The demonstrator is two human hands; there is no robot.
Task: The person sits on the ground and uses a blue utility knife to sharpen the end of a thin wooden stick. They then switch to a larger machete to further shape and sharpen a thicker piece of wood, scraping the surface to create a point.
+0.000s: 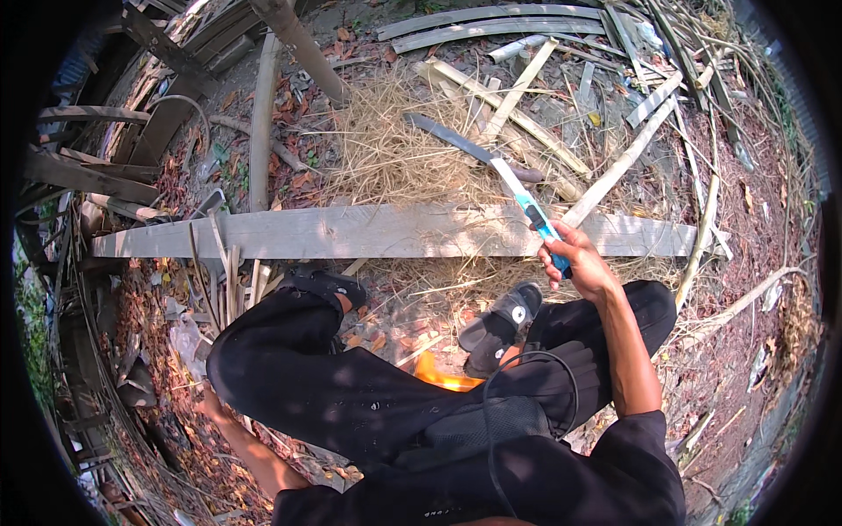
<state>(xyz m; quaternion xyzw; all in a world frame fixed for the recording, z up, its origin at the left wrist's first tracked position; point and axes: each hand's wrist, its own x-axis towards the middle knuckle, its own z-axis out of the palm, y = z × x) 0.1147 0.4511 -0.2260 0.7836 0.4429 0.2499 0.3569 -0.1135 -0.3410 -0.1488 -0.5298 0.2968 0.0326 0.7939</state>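
A blue utility knife [535, 216] with its pale blade slid out is held in my right hand [570, 256], fingers wrapped round the handle above my right knee. The blade points up and left, over the far edge of a long grey plank [351, 232]. Just beyond its tip lies a machete [449, 138] with a dark curved blade and a brown handle, on a heap of pale shavings [377, 158]. My left hand [209, 401] reaches down beside my left knee, close to a clear crumpled plastic piece [186, 344]. Its fingers are too small and partly hidden to read.
Split bamboo strips [517, 114] and a bamboo pole [624, 167] lie beyond the plank at the right. A wooden post [303, 48] stands far left, near stacked boards [96, 180]. An orange object [443, 375] sits between my legs, and a black cable [574, 386] loops over my lap.
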